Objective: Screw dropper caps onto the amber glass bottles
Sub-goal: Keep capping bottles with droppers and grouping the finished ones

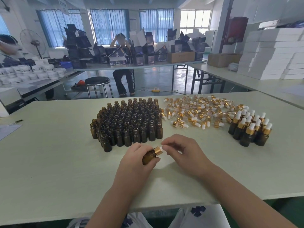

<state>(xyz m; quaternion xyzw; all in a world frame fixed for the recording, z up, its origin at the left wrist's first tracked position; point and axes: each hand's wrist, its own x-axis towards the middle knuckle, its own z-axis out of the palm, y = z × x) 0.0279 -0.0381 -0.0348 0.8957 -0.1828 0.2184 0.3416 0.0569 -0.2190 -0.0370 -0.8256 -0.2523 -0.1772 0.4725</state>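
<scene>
The left hand (pixel 137 162) grips an amber bottle (pixel 148 158) round its body, fingers curled over it, thumb along the near side. The bottle is tilted, its neck pointing up and to the right, just above the table (pixel 57 162). On the neck sits a dropper cap (pixel 158 150) with a gold collar and white bulb. The right hand (pixel 185 153) meets it from the right, thumb and forefinger pinching the bulb end; the fingertips hide most of the bulb, so how far the collar is threaded on is hard to judge.

Just beyond the hands stands a dense block of open bottles (pixel 130 120), upright and touching one another. To its right lies a loose heap of dropper caps (pixel 197 111), spread flat. Further right, well apart from the hands, stands a small cluster of capped bottles (pixel 251 129). At the table's far left edge lie a pen (pixel 16 121) and a sheet of paper (pixel 8 130).
</scene>
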